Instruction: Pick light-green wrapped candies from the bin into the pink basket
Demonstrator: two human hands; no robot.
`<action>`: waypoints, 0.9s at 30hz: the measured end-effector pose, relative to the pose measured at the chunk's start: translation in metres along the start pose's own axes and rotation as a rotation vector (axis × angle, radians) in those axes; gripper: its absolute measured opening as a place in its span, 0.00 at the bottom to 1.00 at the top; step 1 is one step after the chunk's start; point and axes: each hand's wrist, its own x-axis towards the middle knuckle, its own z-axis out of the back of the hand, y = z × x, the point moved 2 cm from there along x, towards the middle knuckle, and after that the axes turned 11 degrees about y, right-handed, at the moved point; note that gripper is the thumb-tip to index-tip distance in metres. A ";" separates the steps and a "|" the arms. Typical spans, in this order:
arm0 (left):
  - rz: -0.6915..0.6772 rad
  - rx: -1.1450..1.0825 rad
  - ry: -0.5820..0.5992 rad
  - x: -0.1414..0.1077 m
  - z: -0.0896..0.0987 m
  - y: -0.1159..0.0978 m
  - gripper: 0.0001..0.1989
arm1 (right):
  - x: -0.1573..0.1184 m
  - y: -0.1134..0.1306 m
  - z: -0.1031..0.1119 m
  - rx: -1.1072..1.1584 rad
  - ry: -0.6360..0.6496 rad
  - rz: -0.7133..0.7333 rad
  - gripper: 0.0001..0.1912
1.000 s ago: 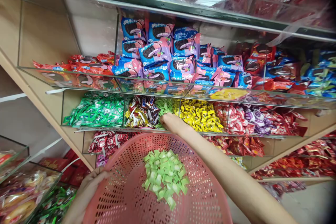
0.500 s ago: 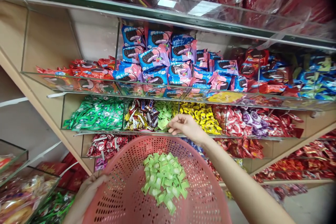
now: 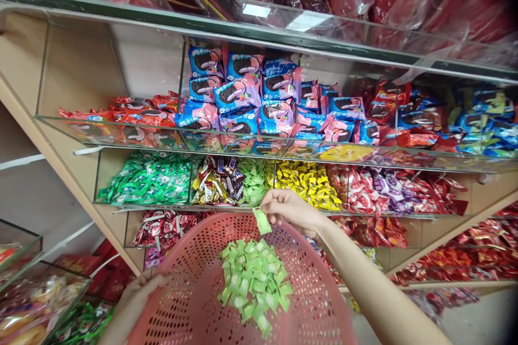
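My left hand [image 3: 140, 299] is closed on the left rim of a pink perforated plastic basket [image 3: 319, 296], its fingertips partly out of sight. A heap of small light-green wrapped candies [image 3: 254, 283] lies on the basket's bottom. Over the basket's far rim, my right hand [image 3: 289, 207] pinches one light-green wrapped candy [image 3: 262, 221] between thumb and fingers. Just behind it on the shelf, more light-green candies [image 3: 254, 180] share a compartment with mixed chocolate bars [image 3: 220, 172].
Glass-fronted shelves hold green-wrapped candies [image 3: 149, 178], yellow-wrapped candies [image 3: 307, 180] and red-and-white candies [image 3: 364, 191]. Above are blue-and-pink cookie packs [image 3: 237, 91] behind a glass edge [image 3: 283, 145] with a yellow price tag [image 3: 348, 152]. Another glass bin [image 3: 44, 302] stands at lower left.
My right hand has drawn back from the shelf front and down over the basket's rim, bringing one light-green candy. My left hand keeps its hold on the basket.
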 end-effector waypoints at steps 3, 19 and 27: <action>-0.018 0.033 -0.037 0.004 0.005 0.001 0.10 | -0.001 0.004 -0.002 -0.111 0.129 -0.054 0.02; 0.022 0.045 0.014 0.007 0.012 0.001 0.10 | 0.013 0.008 -0.011 -0.518 0.455 -0.217 0.02; 0.006 0.045 -0.003 0.012 0.012 0.001 0.09 | 0.016 0.007 -0.015 -0.636 0.536 -0.277 0.03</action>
